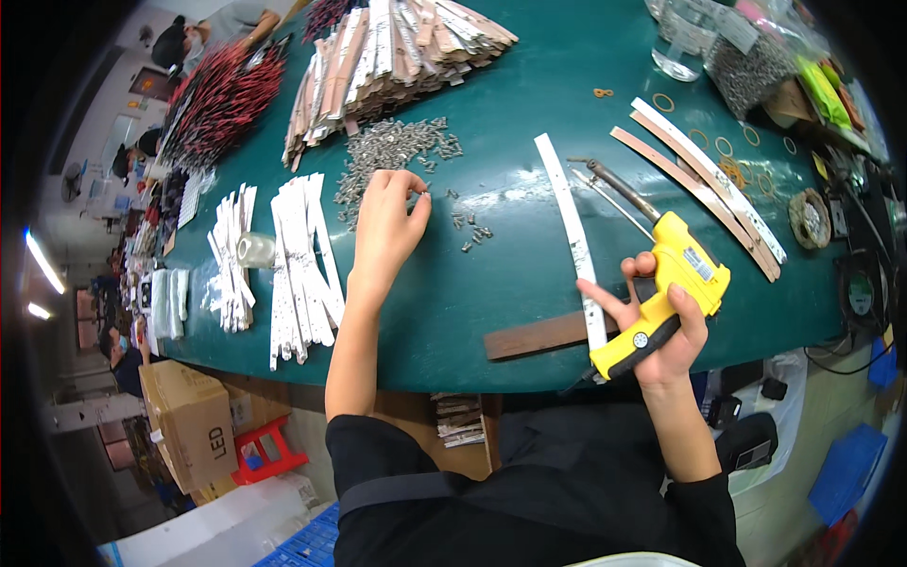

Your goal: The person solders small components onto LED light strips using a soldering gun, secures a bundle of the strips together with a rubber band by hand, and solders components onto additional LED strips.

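A yellow soldering gun with a black trigger and a long metal tip lies in my right hand. Its fingers wrap the handle, while one finger reaches out to a single white strip. The near end of that strip lies across a dark brown wooden bar. My left hand is closed in a pinch beside a pile of small metal parts; a tiny bright spot shows at its fingertips, too small to name. Several loose metal parts lie to the right of this hand.
White strips lie stacked at left, beside a small clear jar. Bundled strips and red-black leads fill the far left. Strips, rubber bands, a tape roll and a bag are at right.
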